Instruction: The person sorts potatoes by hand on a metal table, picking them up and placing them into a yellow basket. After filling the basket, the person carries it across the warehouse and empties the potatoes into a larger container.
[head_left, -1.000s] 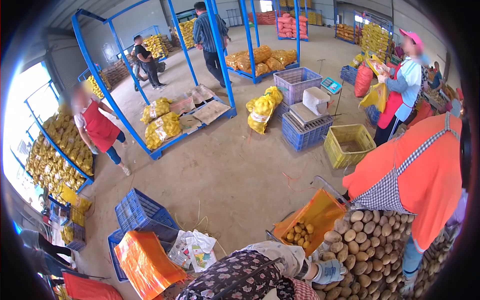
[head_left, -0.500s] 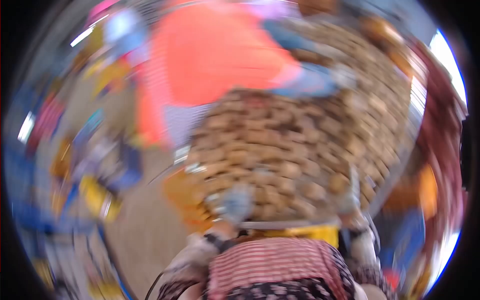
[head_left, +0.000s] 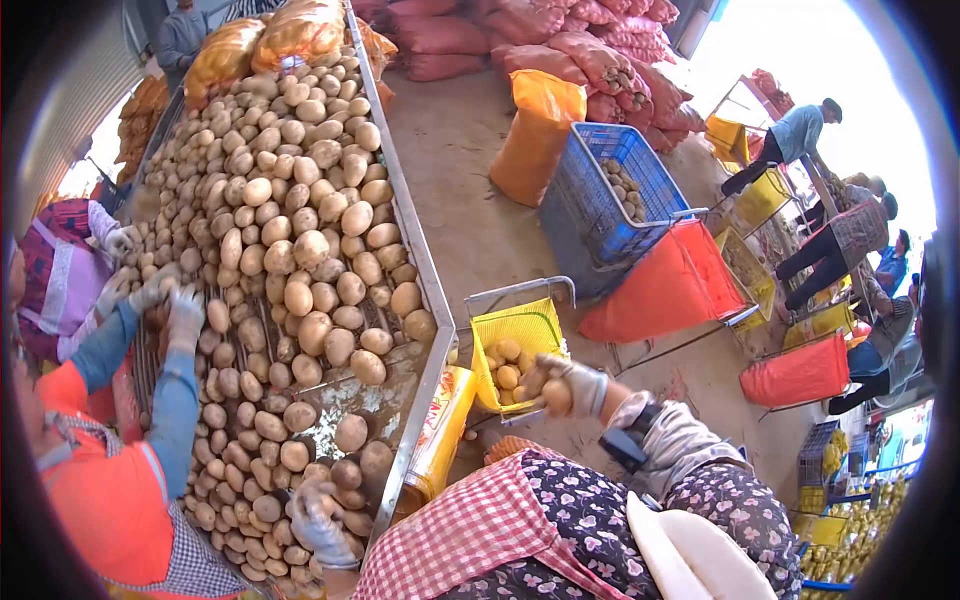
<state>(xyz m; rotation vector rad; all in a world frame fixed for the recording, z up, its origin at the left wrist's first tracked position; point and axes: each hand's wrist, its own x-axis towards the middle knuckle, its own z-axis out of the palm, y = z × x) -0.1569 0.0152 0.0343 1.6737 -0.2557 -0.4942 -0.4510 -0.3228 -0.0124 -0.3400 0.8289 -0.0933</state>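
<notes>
My right hand (head_left: 578, 388), in a pale work glove, is closed around a potato (head_left: 557, 397) just beside the mouth of a yellow mesh bag (head_left: 518, 332). The bag hangs open on a metal frame and has several potatoes (head_left: 507, 366) inside. My left hand (head_left: 318, 525), gloved as well, is at the near end of the sorting table (head_left: 425, 270), its fingers curled around a potato (head_left: 355, 522) among many others. Part of that grip is hidden. Brown potatoes (head_left: 290, 215) cover most of the tabletop.
Across the table, a co-worker in an orange vest (head_left: 100, 490) handles potatoes with gloved hands. A blue crate (head_left: 640, 170), an orange sack (head_left: 537, 135) and a red bag (head_left: 665, 285) stand to the right. Red sacks (head_left: 590, 60) are piled behind. More people work far right.
The view has swung to the right and become sharp. My right hand has moved from the table edge to the yellow mesh bag, holding a potato. My left hand stays at the table.
</notes>
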